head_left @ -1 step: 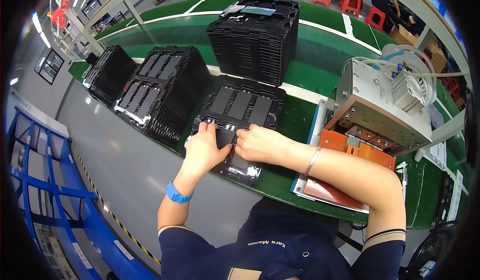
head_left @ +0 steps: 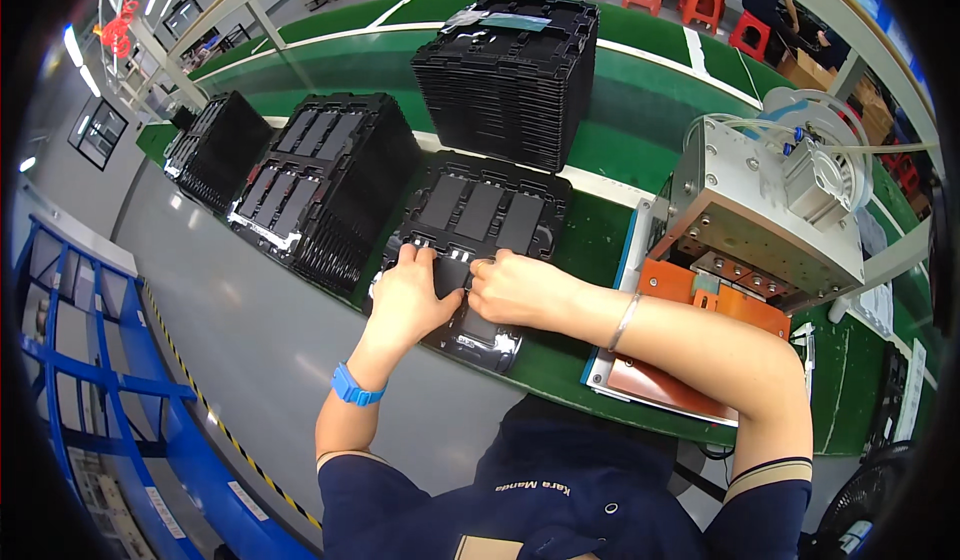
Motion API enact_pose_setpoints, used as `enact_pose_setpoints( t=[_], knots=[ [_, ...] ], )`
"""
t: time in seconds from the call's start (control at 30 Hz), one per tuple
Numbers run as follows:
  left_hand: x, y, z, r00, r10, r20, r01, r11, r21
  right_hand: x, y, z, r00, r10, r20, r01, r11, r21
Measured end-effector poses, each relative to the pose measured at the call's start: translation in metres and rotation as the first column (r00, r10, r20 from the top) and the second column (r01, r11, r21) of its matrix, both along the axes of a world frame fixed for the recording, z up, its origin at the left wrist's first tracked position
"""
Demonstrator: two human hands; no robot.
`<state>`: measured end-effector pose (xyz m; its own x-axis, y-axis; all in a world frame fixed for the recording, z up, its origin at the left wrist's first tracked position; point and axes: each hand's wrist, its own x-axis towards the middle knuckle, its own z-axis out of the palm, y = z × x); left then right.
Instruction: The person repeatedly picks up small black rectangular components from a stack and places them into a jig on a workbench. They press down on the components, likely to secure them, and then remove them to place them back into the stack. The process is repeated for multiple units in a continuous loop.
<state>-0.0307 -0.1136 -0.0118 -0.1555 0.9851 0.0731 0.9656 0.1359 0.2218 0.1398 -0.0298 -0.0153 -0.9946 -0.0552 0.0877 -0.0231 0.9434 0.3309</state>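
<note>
A black moulded tray (head_left: 555, 192) lies on the green bench in front of me, with flat dark rectangular pieces (head_left: 482, 210) in its far row. My left hand (head_left: 402, 295) is over the near row, its fingers and thumb closed about the edges of one flat black rectangular piece (head_left: 450, 278). Right beside it, my right hand (head_left: 512, 288) is curled with its fingertips pressed together at that piece's right side. Whatever those fingertips pinch is hidden. Another dark piece (head_left: 480, 322) shows below the right hand.
Stacks of black trays stand to the left (head_left: 375, 150), far left (head_left: 225, 150) and behind (head_left: 510, 90). On the right is a metal press-like machine (head_left: 760, 210) with an orange plate (head_left: 735, 310). Blue racking (head_left: 110, 390) is at lower left.
</note>
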Motion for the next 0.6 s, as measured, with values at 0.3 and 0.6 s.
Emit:
enact_pose_setpoints(
  t=[0.3, 0.6],
  knots=[
    [-0.02, 0.019, 0.002, 0.989, 0.022, 0.145, 0.008, 0.98, -0.2, -0.013, -0.003, -0.019, 1.0, 0.018, -0.02, -0.016, 0.994, 0.108],
    [-0.014, 0.049, 0.03, 0.63, 0.026, 0.776, 0.216, 0.954, -0.207, 0.062, -0.022, 0.051, 0.973, -0.089, -0.214, 0.089, 0.996, -0.009]
  ],
)
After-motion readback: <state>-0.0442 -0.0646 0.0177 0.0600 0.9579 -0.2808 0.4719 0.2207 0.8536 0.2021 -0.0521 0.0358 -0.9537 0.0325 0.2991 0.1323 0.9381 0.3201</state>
